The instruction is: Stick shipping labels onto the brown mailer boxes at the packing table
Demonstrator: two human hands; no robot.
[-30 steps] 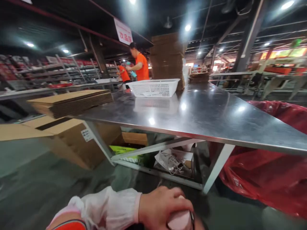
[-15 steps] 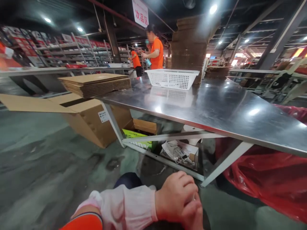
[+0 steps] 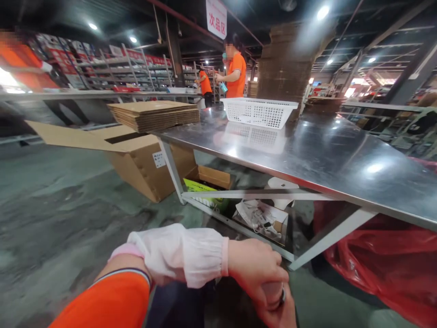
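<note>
My left hand [image 3: 257, 269] reaches across at the bottom middle, out of a white sleeve cover [image 3: 184, 253] with a pink cuff, its fingers curled down over my right hand [image 3: 285, 312]. The right hand is mostly hidden below it, at the frame's lower edge, with fingers bent. Both hands are closed and touch each other. A small dark, shiny rim shows between the fingers; whether it is a ring or part of a held thing I cannot tell. The hands are in front of and below the near edge of a steel table [image 3: 317, 159].
On the table stand a white perforated basket [image 3: 259, 111] and flattened cartons [image 3: 153, 114]. An open carton [image 3: 139, 168] sits on the floor at left. Beneath are a green box [image 3: 205, 189], a box of white items [image 3: 262, 218] and a red plastic bag [image 3: 372, 255]. People in orange work behind.
The view has swung left, so the surroundings sit further right. My left forearm has risen a little, and the hands have turned, showing the dark rim between the fingers.
</note>
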